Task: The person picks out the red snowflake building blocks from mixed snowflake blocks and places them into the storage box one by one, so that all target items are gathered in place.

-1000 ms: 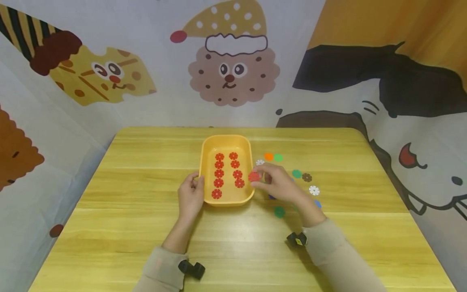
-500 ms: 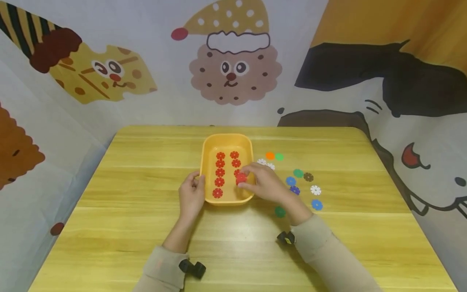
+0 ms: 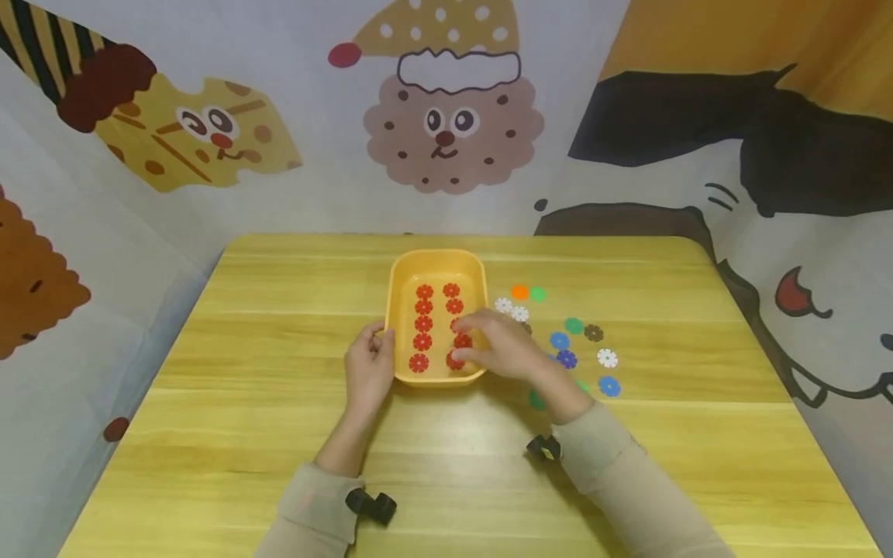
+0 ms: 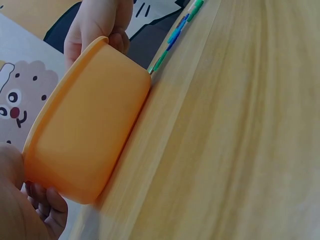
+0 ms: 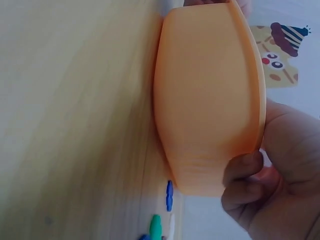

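A yellow-orange plastic tray (image 3: 438,380) stands on the table, holding two columns of red, notched snowflake discs (image 3: 422,341). At its left side my left hand (image 3: 370,364) grips the rim, thumb on top and fingers curled against the outer wall, as the left wrist view shows. My right hand (image 3: 505,345) reaches over the right rim, thumb and forefinger apart above the right column. One red disc (image 3: 456,360) lies at the near end of that column, beside the thumb tip. In the right wrist view the other fingers (image 5: 245,192) hang bent outside the wall.
To the tray's right, several loose discs lie on the wooden table (image 3: 446,465): an orange disc (image 3: 519,292), a white disc (image 3: 608,358), a blue disc (image 3: 609,387), and green and brown ones. My right forearm covers part of them. A cartoon-printed cloth (image 3: 314,201) hangs behind.
My right hand has carried a red disc from the right rim into the tray and let it go at the near end of the right column. The left hand keeps its grip.
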